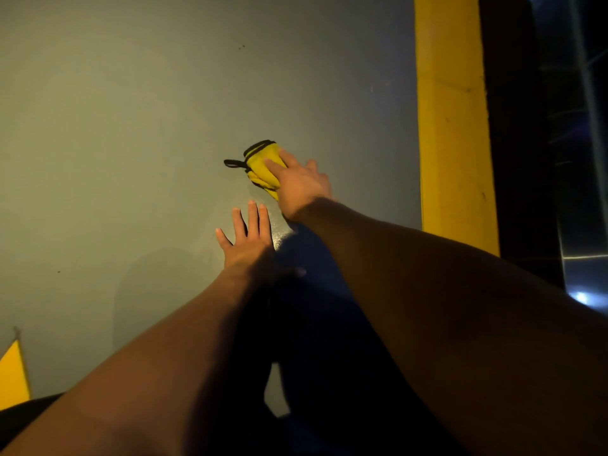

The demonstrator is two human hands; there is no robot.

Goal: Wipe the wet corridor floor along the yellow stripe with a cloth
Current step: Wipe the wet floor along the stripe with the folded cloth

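Head view. Item: cloth [261, 166], yellow with dark edging and a dark loop trailing off its left side. It lay bunched in folds on the grey floor [131, 126], well left of the yellow stripe [452, 126] and just ahead of both hands.

Handling, as judged: soft, light and limp, with no stiffness of its own; likely damp, so it should have dragged on the floor rather than slid freely. Not fragile. The loop looked apt to flap or snag; you were better off ignoring it and holding the folded body.

Grip: your right hand [301, 185] lay on the near right part of the cloth, fingers extended over the folds and pressing them to the floor. Whether the thumb curled under the edge could not be told. A flat palm over the thickest folds seemed the soundest hold, keeping the bundle from unrolling.

Support: your left hand [246, 238] rested flat on the floor just behind the cloth, fingers spread and straight, holding nothing.

Surroundings: a faint glossy patch showed on the floor between the two hands, presumably moisture. Right of the stripe ran a dark band and a reflective panel [582, 159]. A yellow corner [13, 373] showed at lower left.
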